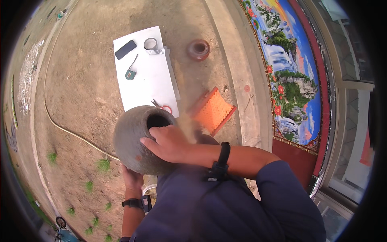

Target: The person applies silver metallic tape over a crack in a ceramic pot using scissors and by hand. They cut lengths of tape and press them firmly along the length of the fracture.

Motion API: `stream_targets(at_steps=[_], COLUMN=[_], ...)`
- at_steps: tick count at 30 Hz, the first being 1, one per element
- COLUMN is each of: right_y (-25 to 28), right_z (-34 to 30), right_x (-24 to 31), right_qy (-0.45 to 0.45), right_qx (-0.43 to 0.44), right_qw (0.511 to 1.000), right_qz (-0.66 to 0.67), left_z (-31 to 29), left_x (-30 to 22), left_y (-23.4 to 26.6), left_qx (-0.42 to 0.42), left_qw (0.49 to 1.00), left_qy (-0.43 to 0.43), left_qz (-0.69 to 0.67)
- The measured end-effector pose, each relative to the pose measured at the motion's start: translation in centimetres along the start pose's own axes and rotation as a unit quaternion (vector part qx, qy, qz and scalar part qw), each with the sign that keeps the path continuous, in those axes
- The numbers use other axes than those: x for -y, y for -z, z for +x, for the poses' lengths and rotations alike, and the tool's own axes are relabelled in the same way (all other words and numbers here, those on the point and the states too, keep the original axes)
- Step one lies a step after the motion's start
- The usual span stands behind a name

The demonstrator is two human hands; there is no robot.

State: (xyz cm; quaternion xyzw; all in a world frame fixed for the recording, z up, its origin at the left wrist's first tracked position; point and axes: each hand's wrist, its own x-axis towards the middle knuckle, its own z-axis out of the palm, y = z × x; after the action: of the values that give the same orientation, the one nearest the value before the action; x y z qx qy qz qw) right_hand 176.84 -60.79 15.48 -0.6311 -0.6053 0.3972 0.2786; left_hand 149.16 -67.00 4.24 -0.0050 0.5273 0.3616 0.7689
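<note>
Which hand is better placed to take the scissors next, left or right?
Probably the right hand: it is at the mouth of the grey pot, nearer the scissors. The left hand is lower, beneath the pot, seemingly supporting it.

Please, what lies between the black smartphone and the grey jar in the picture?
In the head view, a green tape measure lies on the white sheet between the smartphone and the jar.

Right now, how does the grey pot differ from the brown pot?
The grey pot is dull; the brown pot is reddish and shinier. The grey pot is held, right hand at its mouth, left hand at its lower side; the brown pot rests on the ground. The grey pot looks larger than the brown pot, but it is also nearer. Both are round, with open mouths.
</note>
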Motion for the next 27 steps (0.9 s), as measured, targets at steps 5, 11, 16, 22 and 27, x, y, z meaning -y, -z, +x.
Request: stream_targets(at_steps=[5,11,16,22,27], right_y=[-1.6,-3.3,-3.1,-3.5,-3.2], right_z=[0.9,1.9,2.8,3.3,5.0], right_x=[1.1,2.1,3.3,2.7,1.3], right_qy=[0.012,0.024,-0.020,-0.010,-0.018], right_qx=[0.001,0.015,0.077,0.097,0.105], right_qw=[1.000,1.000,0.996,0.994,0.993], right_qz=[0.001,-0.001,-0.030,-0.038,-0.045], left_z=[0.1,-0.3,-0.9,-1.4,-1.0], left_x=[-1.2,-1.7,-0.8,0.6,0.9], left_y=[1.6,2.5,4.0,4.2,4.3], left_qx=[0.005,-0.007,-0.057,-0.082,-0.097], left_qw=[0.999,0.998,0.996,0.996,0.995], left_qy=[-0.003,-0.017,-0.004,0.012,0.015], left_qz=[-0.032,-0.052,-0.074,-0.042,-0.018])
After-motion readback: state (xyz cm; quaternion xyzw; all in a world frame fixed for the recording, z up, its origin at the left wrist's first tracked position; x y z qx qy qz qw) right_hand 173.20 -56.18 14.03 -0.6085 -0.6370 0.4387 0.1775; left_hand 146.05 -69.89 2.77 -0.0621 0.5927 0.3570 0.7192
